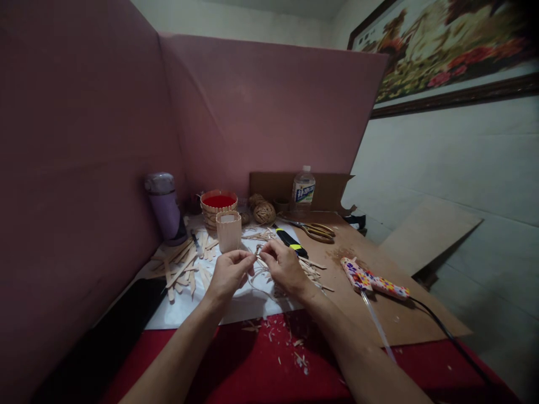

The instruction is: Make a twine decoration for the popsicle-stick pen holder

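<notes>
Over the white sheet, my left hand (231, 273) and my right hand (283, 266) nearly meet, each with thumb and forefinger pinched together. Between the fingertips shows a small brown loop of twine (259, 247). A pale strand hangs in a curve below the fingers; whether it joins the loop I cannot tell. Just beyond my left hand stands a small cup of upright wooden sticks (229, 233). Behind it is a larger stick-sided basket (219, 205) with a red inside. A black and yellow utility knife (291, 241) lies past my right hand.
Loose craft sticks (182, 269) lie at left, near a purple bottle (164, 207). Twine balls (264, 212), scissors (318, 231) and a clear plastic bottle (304, 188) are at the back. A patterned glue gun (373, 280) with a trailing cord rests on cardboard (404, 320) at right.
</notes>
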Tool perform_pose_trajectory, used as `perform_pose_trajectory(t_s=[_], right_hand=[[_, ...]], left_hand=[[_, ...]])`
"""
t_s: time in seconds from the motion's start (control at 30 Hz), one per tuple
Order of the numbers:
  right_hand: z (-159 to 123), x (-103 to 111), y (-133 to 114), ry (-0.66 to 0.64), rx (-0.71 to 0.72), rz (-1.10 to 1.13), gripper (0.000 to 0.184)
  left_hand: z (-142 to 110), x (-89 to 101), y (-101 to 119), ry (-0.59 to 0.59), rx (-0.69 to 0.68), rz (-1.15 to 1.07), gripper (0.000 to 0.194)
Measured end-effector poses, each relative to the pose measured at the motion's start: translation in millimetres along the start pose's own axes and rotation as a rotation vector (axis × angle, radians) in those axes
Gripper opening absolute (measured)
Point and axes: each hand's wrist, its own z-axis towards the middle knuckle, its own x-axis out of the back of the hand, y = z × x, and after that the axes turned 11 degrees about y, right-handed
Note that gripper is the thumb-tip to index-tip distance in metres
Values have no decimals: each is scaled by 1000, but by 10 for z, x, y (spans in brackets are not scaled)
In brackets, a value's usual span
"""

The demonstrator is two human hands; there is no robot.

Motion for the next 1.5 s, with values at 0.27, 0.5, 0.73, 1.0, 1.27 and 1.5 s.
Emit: perform_pose_trajectory(t_s=[0.27,0.5,0.73,1.0,1.27,1.5], right_hand=[[21,-68,15,-183,-304,403,11],[26,-52,11,-124,-248,247,9],[14,-21,28,-165,-128,48,20],[53,-59,59,-68,-291,144,18],[115,60,52,40,-749,705,17],[182,142,70,280,-672,698,21]], left_hand=[[3,8,-9,-26,12,-13,29],[-13,-25,-4,-1,-40,54,27],[33,2,-101,84,-216,314,20],[-78,13,-53,259,-630,817,18],[-169,-67,-68,-79,-685,981,22],[-228,-37,-57,-467,-419,948,44]])
